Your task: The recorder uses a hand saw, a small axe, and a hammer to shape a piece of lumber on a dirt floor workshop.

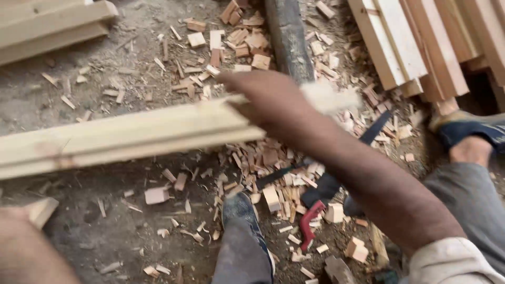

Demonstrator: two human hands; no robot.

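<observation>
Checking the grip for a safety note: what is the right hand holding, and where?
The right hand grips a long wooden plank at its near end.

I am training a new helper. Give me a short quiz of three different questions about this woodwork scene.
1. True or false: the right hand grips the end of the long plank.
2. What lies on the ground under the right forearm? A) red-handled tool B) paint can C) rope
3. What small pieces cover the ground?

Key:
1. True
2. A
3. Wood scraps; the left hand shows only partly at the lower left corner.
</observation>
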